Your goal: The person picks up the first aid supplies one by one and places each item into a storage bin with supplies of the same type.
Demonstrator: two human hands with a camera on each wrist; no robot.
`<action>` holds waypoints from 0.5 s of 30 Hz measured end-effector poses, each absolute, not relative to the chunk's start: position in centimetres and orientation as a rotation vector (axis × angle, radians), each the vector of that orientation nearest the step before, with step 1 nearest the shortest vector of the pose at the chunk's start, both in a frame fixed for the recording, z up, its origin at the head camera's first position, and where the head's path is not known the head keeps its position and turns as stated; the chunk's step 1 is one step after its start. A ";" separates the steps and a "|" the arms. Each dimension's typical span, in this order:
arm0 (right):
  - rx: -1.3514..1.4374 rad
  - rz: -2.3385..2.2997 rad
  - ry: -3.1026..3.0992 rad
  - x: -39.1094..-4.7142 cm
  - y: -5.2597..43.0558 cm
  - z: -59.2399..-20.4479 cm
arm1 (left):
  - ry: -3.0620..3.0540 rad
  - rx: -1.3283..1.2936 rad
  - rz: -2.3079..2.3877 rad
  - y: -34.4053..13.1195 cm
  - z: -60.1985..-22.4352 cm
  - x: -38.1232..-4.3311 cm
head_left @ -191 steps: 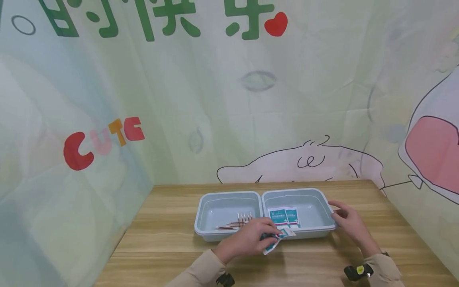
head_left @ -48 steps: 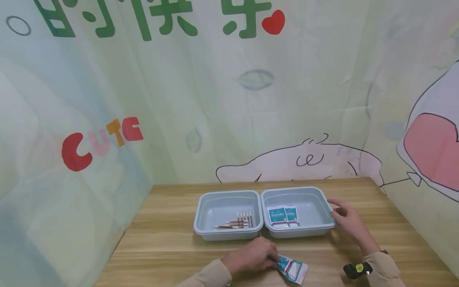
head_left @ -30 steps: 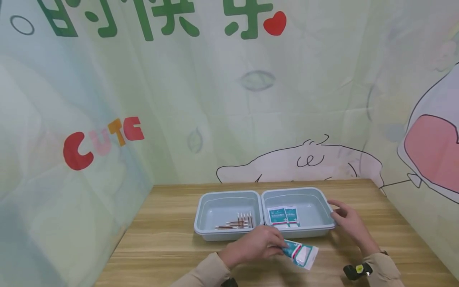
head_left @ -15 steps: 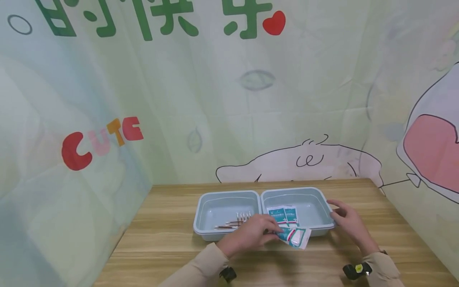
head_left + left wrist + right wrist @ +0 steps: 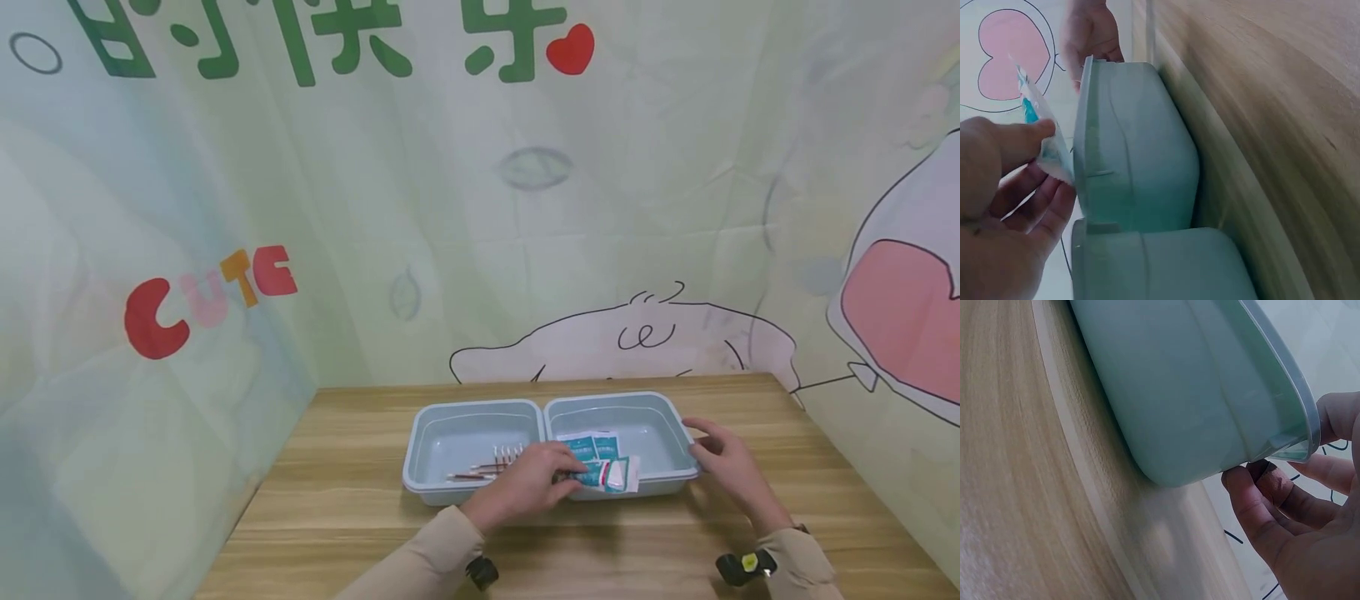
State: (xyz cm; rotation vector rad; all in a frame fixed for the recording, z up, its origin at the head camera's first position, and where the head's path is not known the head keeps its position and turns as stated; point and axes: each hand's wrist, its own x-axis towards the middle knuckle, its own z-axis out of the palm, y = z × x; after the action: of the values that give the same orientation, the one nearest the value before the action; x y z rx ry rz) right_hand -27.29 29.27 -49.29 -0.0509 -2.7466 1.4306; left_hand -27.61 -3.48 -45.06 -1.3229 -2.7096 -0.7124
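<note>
My left hand (image 5: 525, 479) pinches a teal-and-white sachet (image 5: 611, 473) between thumb and fingers. It overlaps the front rim of the right-hand light blue plastic tray (image 5: 663, 485). In the left wrist view the sachet (image 5: 1050, 140) stands edge-on beside the tray's rim, thumb on one face. Two similar sachets (image 5: 606, 447) lie inside that tray, partly covered by the held one. My right hand (image 5: 735, 471) grips the same tray at its right end; in the right wrist view the thumb is over the rim and fingertips (image 5: 1235, 481) touch the underside of the lip.
A matching tray (image 5: 438, 493) stands directly to the left, side against side. Several brown-stemmed cotton swabs (image 5: 468, 477) lie in it, partly behind my left hand. Both trays stand on a wood-grain table (image 5: 337, 475), with a printed curtain (image 5: 360, 250) behind.
My left hand lowered the sachet to the table in front of the trays, then lifted it up and back over the right tray's front rim. My right hand kept its grip.
</note>
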 end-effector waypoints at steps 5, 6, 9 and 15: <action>-0.049 1.437 -2.743 -27.3 29.2 -49.4 | -2.722 -1.238 -0.686 -3.0 -45.4 -27.8; -0.048 1.438 -2.742 -27.3 29.2 -49.4 | -2.711 -1.238 -0.678 -2.8 -45.5 -27.9; -0.047 1.435 -2.740 -27.3 29.3 -49.5 | -2.679 -1.235 -0.649 -2.5 -45.7 -28.0; -0.049 1.450 -2.740 -27.3 29.3 -49.5 | -2.644 -1.208 -0.679 -2.3 -46.0 -28.1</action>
State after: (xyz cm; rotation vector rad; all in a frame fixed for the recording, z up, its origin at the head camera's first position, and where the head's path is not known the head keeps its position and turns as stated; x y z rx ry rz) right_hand -27.28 29.35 -49.54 -0.0491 -2.7397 1.4501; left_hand -28.09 -2.32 -45.98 -1.2076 -2.6444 -0.6786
